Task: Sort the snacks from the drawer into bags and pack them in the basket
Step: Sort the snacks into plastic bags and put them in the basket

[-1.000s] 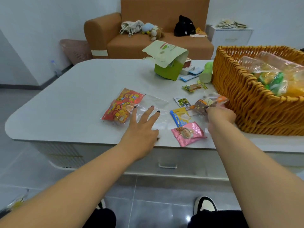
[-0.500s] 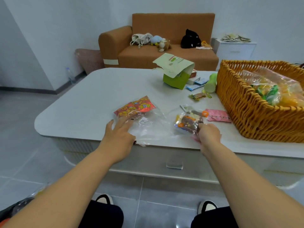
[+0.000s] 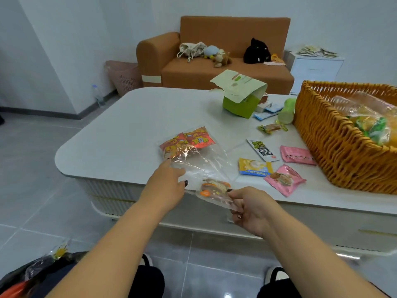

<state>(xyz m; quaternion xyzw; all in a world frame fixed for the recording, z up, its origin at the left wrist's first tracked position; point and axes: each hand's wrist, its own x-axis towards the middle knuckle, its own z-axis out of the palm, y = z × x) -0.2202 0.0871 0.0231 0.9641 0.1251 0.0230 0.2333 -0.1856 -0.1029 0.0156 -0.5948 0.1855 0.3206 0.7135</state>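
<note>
A clear plastic bag (image 3: 199, 162) lies at the table's near edge with red-and-orange snack packets (image 3: 189, 141) inside its far end. My left hand (image 3: 166, 181) grips the bag's near left side. My right hand (image 3: 247, 208) pinches a brown-and-orange snack packet (image 3: 214, 189) at the bag's near end, just off the table edge. Loose packets lie to the right: yellow-blue (image 3: 254, 167), two pink (image 3: 284, 179) (image 3: 297, 154), white-and-black (image 3: 262, 149). The wicker basket (image 3: 335, 143) at the right holds filled clear bags.
An open green box (image 3: 240, 97), a green cup (image 3: 286, 110), blue sachets and a small wrapped snack (image 3: 271, 127) sit at the back of the white table (image 3: 129, 125). A brown sofa stands behind. Another bag of snacks lies on my lap (image 3: 43, 263).
My right hand has pulled the brown-and-orange packet back to the table's near edge, at the clear bag's near end. My left hand has lifted that bag's near side. The camera moved back.
</note>
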